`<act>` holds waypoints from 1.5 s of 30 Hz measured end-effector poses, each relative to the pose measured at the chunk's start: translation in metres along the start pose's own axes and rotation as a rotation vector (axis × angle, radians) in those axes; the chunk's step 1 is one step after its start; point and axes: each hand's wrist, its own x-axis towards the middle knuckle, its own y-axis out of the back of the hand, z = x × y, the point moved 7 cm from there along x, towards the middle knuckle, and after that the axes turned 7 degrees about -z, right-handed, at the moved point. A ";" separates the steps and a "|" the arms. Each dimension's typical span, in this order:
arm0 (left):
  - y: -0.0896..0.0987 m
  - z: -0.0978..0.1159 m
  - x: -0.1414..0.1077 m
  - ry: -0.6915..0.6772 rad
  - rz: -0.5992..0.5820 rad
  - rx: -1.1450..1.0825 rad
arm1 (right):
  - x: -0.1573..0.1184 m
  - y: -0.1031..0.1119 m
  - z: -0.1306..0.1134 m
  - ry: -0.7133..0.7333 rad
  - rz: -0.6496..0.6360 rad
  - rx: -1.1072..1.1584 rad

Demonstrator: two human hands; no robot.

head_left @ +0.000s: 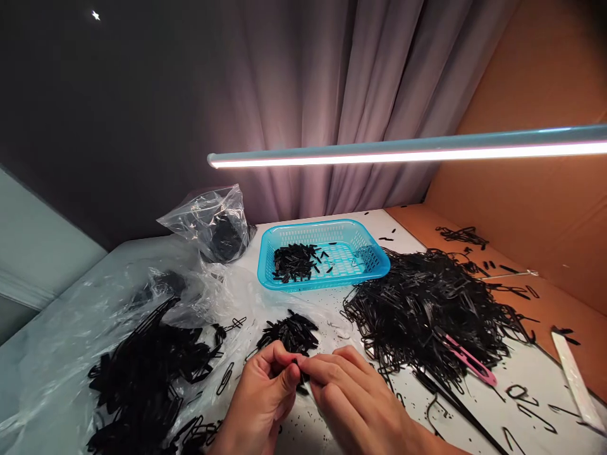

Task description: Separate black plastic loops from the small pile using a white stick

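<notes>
My left hand (265,395) is closed in a pinch at the bottom centre, with a small black piece (296,362) between thumb and forefinger. Against it, my right hand (353,398) has its fingers bent together, the fingertips meeting at the same small piece. How far the piece reaches into the right fingers is hidden. Just beyond both hands lies a small heap of short black pieces (290,330). More such pieces fill the left part of a blue basket (322,282) farther back.
A big pile of black loops (427,303) lies at right, with pink-handled snips (469,360) on it. Another black heap (152,373) sits on clear plastic at left. A clear bag (222,227) stands behind. A lit tube lamp (403,153) crosses above the table.
</notes>
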 end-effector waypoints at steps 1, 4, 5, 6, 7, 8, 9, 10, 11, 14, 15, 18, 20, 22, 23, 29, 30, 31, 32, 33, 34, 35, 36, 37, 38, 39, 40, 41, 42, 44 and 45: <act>0.000 -0.002 -0.001 0.020 -0.005 -0.010 | -0.001 0.001 0.004 -0.039 0.025 0.047; -0.003 -0.001 -0.002 0.035 -0.040 0.000 | -0.008 0.002 0.024 -0.192 0.121 0.276; -0.003 0.000 -0.002 0.029 -0.047 0.013 | -0.010 0.001 0.031 -0.245 0.134 0.364; -0.004 0.002 -0.001 0.024 -0.050 0.024 | -0.011 -0.001 0.037 -0.286 0.135 0.444; -0.004 0.003 -0.001 0.022 -0.052 0.031 | -0.012 -0.003 0.040 -0.312 0.123 0.508; -0.005 0.004 -0.001 0.023 -0.054 0.032 | -0.012 -0.005 0.041 -0.316 0.107 0.549; -0.005 0.005 0.000 0.027 -0.054 0.030 | -0.012 -0.006 0.041 -0.301 0.095 0.562; -0.005 0.005 0.000 0.030 -0.058 0.027 | -0.011 -0.006 0.039 -0.271 0.095 0.552; -0.006 0.006 0.000 0.032 -0.062 0.022 | -0.011 -0.005 0.038 -0.241 0.102 0.528; -0.005 0.006 0.001 0.030 -0.054 0.011 | -0.012 -0.004 0.034 -0.178 0.115 0.445; -0.004 0.005 0.001 0.032 -0.051 0.013 | -0.012 -0.003 0.033 -0.166 0.113 0.420; -0.003 0.004 0.002 0.039 -0.041 0.029 | -0.010 -0.001 0.030 -0.146 0.078 0.360; -0.002 0.004 0.002 0.038 -0.037 0.052 | -0.008 0.001 0.029 -0.141 0.062 0.344; -0.002 0.005 0.003 0.035 -0.034 0.072 | -0.005 0.004 0.027 -0.130 0.062 0.341; -0.002 0.005 0.003 0.033 -0.033 0.075 | -0.004 0.005 0.027 -0.118 0.067 0.336; -0.002 0.001 0.001 0.049 -0.043 0.050 | 0.003 0.009 0.011 0.003 0.031 0.151; -0.001 0.000 0.000 0.052 -0.035 0.045 | 0.004 0.008 0.006 0.033 -0.007 0.092; 0.000 -0.001 0.000 0.059 -0.023 0.039 | 0.004 0.006 0.000 0.058 -0.046 0.035; 0.001 -0.002 -0.001 0.071 -0.013 0.035 | 0.004 0.005 -0.004 0.074 -0.079 -0.012; 0.001 -0.004 -0.001 0.086 -0.013 0.036 | 0.004 0.004 -0.007 0.085 -0.096 -0.045; 0.001 -0.004 -0.002 0.099 -0.021 0.043 | 0.003 0.003 -0.007 0.079 -0.101 -0.059; -0.001 -0.005 -0.002 0.109 -0.038 0.052 | 0.001 0.004 -0.005 0.057 -0.078 -0.058; -0.003 -0.004 -0.003 0.112 -0.054 0.060 | 0.000 0.005 -0.001 0.023 -0.047 -0.043; -0.005 -0.003 -0.003 0.109 -0.065 0.065 | -0.003 0.007 0.006 -0.018 -0.003 -0.023; -0.006 -0.001 -0.004 0.101 -0.067 0.066 | -0.005 0.010 0.014 -0.067 0.062 -0.002; -0.007 0.001 -0.005 0.095 -0.063 0.065 | -0.008 0.011 0.023 -0.122 0.093 0.017; -0.008 0.002 -0.005 0.093 -0.058 0.065 | -0.010 0.015 0.032 -0.177 0.148 0.047; -0.009 0.003 -0.006 0.094 -0.055 0.068 | -0.012 0.016 0.042 -0.242 0.174 0.092; -0.009 0.004 -0.006 0.093 -0.053 0.073 | -0.015 0.015 0.053 -0.353 0.153 0.147; -0.009 0.007 -0.006 0.081 -0.057 0.084 | -0.019 0.011 0.070 -0.549 0.088 0.289; -0.010 0.008 -0.006 0.074 -0.063 0.088 | -0.020 0.008 0.075 -0.623 0.045 0.356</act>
